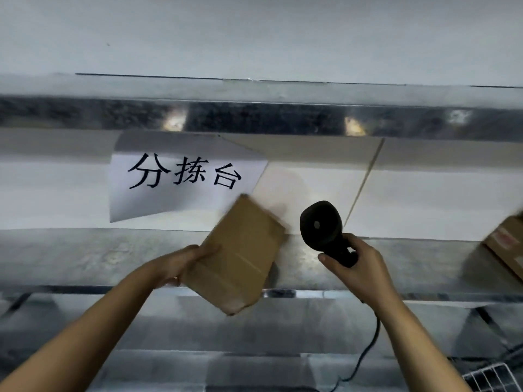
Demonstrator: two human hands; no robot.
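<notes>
My left hand (181, 264) grips a small brown cardboard box (240, 256) by its left edge and holds it tilted in the air above the metal table's front edge. My right hand (359, 267) grips the handle of a black handheld barcode scanner (321, 227), whose head points up and away, just right of the box. A black cable (368, 352) hangs from the scanner down past my right forearm.
A white paper sign (181, 179) with black characters lies on the pale table top (424, 199). A second cardboard box (506, 244) sits at the right edge. A shiny metal rail (254, 117) runs along the back. A white wire basket (492, 377) shows at bottom right.
</notes>
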